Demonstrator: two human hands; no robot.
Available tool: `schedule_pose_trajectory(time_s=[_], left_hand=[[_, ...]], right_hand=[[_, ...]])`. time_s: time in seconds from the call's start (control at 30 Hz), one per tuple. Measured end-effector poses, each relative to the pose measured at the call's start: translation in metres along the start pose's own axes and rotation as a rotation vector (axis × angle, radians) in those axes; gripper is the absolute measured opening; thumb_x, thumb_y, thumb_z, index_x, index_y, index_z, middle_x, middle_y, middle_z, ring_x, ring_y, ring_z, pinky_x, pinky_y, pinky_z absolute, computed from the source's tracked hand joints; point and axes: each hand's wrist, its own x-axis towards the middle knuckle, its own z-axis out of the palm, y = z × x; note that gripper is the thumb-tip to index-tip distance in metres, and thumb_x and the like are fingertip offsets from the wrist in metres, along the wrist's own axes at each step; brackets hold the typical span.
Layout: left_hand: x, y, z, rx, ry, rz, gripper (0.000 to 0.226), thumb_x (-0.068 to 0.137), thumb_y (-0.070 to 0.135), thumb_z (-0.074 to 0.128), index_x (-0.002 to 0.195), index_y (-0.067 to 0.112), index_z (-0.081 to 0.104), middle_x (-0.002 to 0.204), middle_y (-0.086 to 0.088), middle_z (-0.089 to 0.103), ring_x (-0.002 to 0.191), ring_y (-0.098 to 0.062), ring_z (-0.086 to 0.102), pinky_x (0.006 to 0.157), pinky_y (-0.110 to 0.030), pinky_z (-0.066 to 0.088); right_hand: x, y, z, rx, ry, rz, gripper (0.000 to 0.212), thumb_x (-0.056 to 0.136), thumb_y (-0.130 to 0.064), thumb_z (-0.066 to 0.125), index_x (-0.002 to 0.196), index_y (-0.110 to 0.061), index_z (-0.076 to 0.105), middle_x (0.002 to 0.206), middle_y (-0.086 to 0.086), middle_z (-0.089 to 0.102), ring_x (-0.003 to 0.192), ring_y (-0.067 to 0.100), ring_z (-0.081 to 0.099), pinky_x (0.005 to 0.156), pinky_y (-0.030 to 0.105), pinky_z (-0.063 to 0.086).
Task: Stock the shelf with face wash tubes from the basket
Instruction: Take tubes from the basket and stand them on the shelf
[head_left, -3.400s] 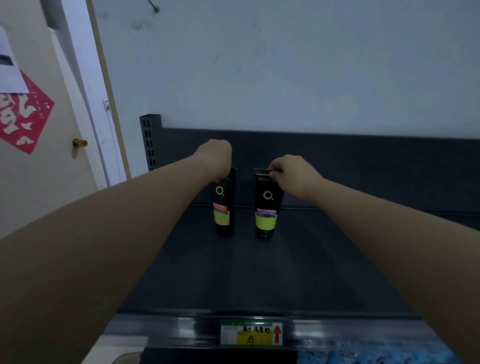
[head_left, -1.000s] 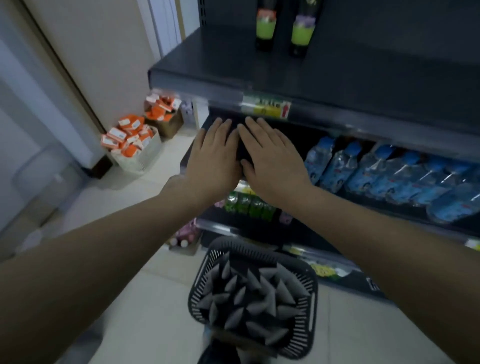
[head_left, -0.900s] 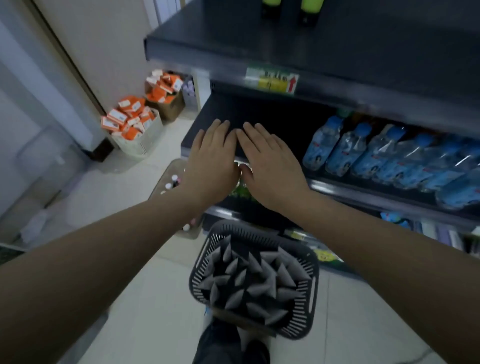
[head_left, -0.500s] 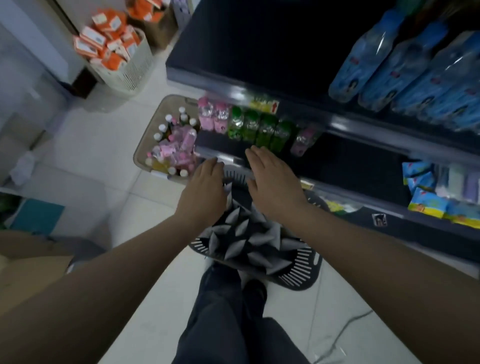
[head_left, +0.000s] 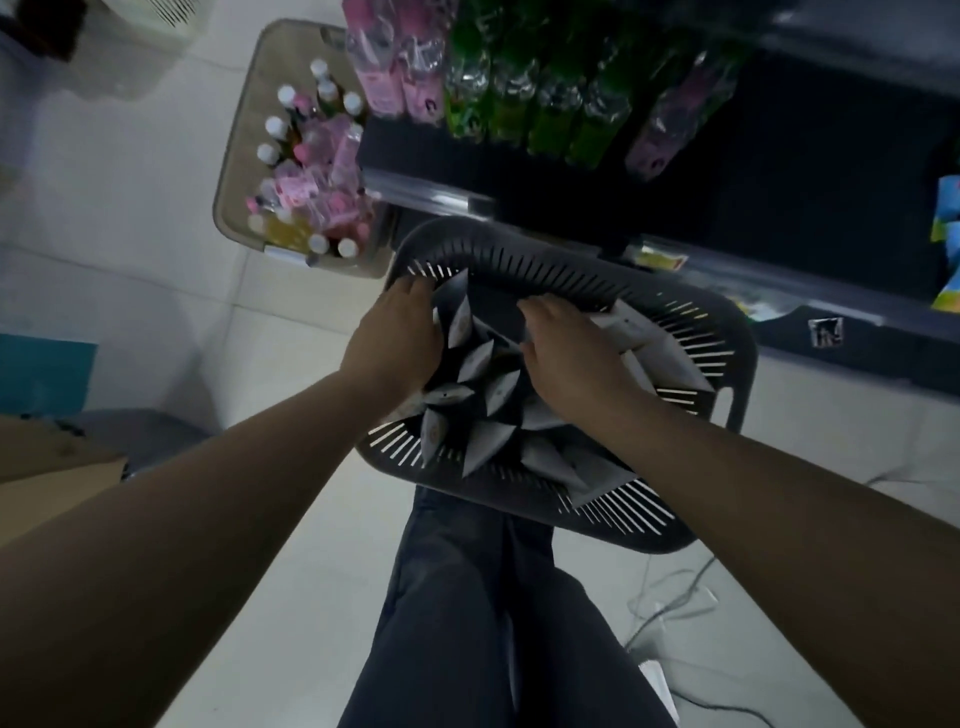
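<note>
A dark slotted basket (head_left: 519, 262) holds the face wash tubes (head_left: 485, 364), packed on end with crimped tips up. Both hands are down inside the basket: the left hand (head_left: 395, 338) at its left side, the right hand (head_left: 566, 358) nearer its middle, fingers bent over the tubes. I cannot tell whether either hand grips a tube. Beyond the basket runs a low shelf (head_left: 431, 195) of green bottles (head_left: 550, 104); left of the basket sits a tan bin (head_left: 239, 156).

The basket (head_left: 545, 270) was matt, dark slotted plastic; the tubes (head_left: 485, 441) looked smooth; the floor (head_left: 145, 312) was faintly glossy tile; the trousers (head_left: 467, 623) dark cloth.
</note>
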Motion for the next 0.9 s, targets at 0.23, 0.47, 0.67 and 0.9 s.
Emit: schedule_pose_trajectory(time_s=[0.23, 0.47, 0.67, 0.9], left_hand=[[0.046, 0.000, 0.028, 0.027, -0.068, -0.026, 0.039, 0.092, 0.014, 0.046, 0.131, 0.006, 0.047, 0.123, -0.022, 0.058, 0.111, -0.041, 0.055, 0.087, -0.043, 0.044], [0.075, 0.003, 0.038, 0.014, -0.172, -0.084, 0.034, 0.094, 0.010, 0.040, 0.125, 0.006, 0.053, 0.123, -0.022, 0.060, 0.115, -0.038, 0.054, 0.086, -0.036, 0.043], [0.094, -0.005, 0.048, 0.078, -0.251, -0.083, 0.030, 0.093, 0.006, 0.042, 0.117, 0.000, 0.058, 0.123, -0.022, 0.059, 0.116, -0.036, 0.054, 0.088, -0.035, 0.045], [0.094, -0.005, 0.050, 0.147, -0.224, -0.054, 0.030, 0.091, -0.001, 0.041, 0.115, -0.002, 0.060, 0.121, -0.023, 0.060, 0.115, -0.038, 0.055, 0.089, -0.038, 0.045]], right_hand=[[0.032, 0.017, 0.030, 0.054, -0.016, 0.057, 0.036, 0.099, -0.023, 0.045, 0.130, -0.006, 0.050, 0.133, 0.013, 0.052, 0.122, 0.028, 0.047, 0.101, 0.037, 0.040], [0.053, 0.019, 0.044, 0.016, -0.023, -0.013, 0.031, 0.095, -0.026, 0.051, 0.119, -0.010, 0.061, 0.120, 0.011, 0.061, 0.114, 0.028, 0.051, 0.098, 0.033, 0.036], [0.062, 0.020, 0.054, -0.009, -0.015, -0.011, 0.026, 0.096, -0.023, 0.048, 0.093, -0.004, 0.065, 0.099, 0.014, 0.065, 0.095, 0.030, 0.058, 0.073, 0.030, 0.035], [0.068, 0.025, 0.061, 0.026, 0.039, 0.047, 0.029, 0.097, -0.010, 0.043, 0.075, -0.006, 0.061, 0.086, 0.012, 0.065, 0.082, 0.026, 0.060, 0.063, 0.027, 0.030]])
